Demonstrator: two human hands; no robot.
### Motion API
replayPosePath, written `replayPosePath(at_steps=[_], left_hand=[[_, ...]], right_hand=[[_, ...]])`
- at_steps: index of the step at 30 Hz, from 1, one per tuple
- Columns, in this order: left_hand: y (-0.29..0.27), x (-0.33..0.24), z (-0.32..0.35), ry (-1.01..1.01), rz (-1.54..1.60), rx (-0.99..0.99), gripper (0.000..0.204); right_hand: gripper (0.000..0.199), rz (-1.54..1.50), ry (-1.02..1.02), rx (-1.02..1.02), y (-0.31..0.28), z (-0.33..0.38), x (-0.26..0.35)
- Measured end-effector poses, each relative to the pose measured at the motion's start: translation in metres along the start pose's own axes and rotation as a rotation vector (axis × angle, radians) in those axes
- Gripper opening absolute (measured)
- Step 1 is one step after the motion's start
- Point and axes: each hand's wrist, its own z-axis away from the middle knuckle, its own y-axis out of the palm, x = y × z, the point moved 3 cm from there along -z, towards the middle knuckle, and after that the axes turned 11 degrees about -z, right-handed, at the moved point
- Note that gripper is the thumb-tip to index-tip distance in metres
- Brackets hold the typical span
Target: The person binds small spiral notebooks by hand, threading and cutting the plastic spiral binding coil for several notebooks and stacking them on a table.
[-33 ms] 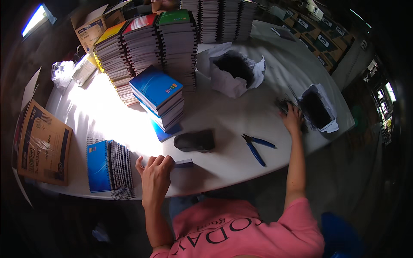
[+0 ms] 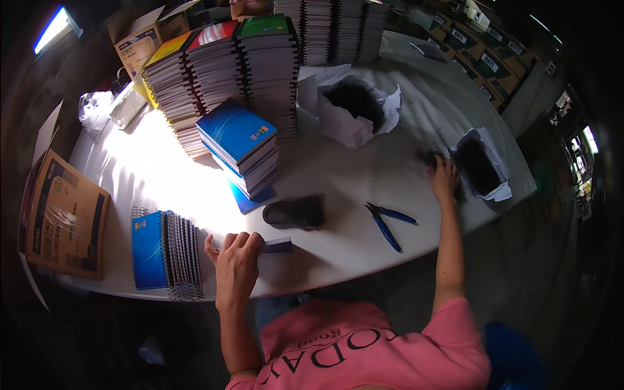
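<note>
My left hand [image 2: 236, 263] is closed at the table's near edge around a blue notebook [image 2: 278, 245] standing on edge; most of it is hidden by the hand. At the right, my right hand [image 2: 444, 180] reaches down onto loose black binding coils [image 2: 427, 158], fingers bent over them. Beside it lies a white paper wrapper [image 2: 502, 190] torn open, with black coils [image 2: 478, 168] inside. Just beyond the left hand rests a black rounded block [image 2: 294, 212]. Blue-handled cutting pliers [image 2: 388, 238] lie between the two hands, jaws pointing away from me.
Blue spiral notebooks [image 2: 151, 252] are stacked at the near left beside a cardboard box [image 2: 68, 218]. Further back stand a blue notebook pile [image 2: 237, 133], tall piles with yellow, red and green covers [image 2: 263, 26], and another torn paper wrapper [image 2: 351, 130]. Boxes [image 2: 484, 62] fill the far right.
</note>
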Motion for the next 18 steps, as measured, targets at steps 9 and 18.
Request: replayPosePath(at_steps=[9,18], left_hand=[[0.036,-0.017,0.024,-0.24,-0.06,-0.475,0.06],[0.04,-0.026,0.013,-0.351,-0.02,-0.533,0.052]], right_hand=[[0.017,0.064,-0.209,0.135,-0.029,-0.046,0.01],[0.035,-0.816,-0.463,0.368,-0.123,0.037,0.157]])
